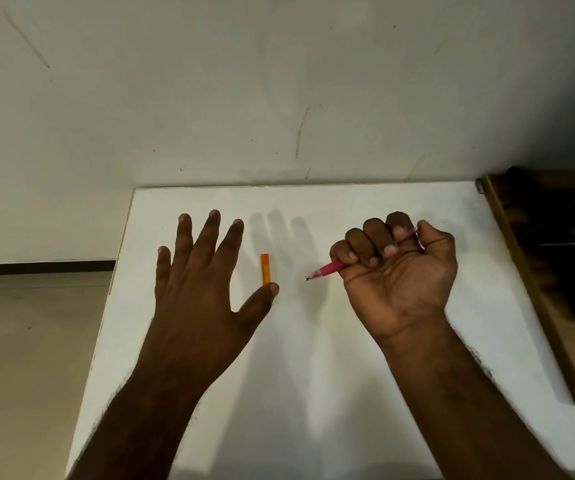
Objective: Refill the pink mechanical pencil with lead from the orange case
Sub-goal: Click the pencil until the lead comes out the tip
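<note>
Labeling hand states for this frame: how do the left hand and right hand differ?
The left hand is spread with fingers straight, back toward the camera; the right hand is curled into a fist, palm side showing. The left hand holds nothing, its thumb next to the small orange rectangular lead case; the right hand grips the pink mechanical pencil, tip pointing left. Both are over the white table.

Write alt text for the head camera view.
The right hand grips a slim pink plastic mechanical pencil, tip pointing left, over a white table. The left hand is spread open beside a small flat orange lead case on the table.
</note>
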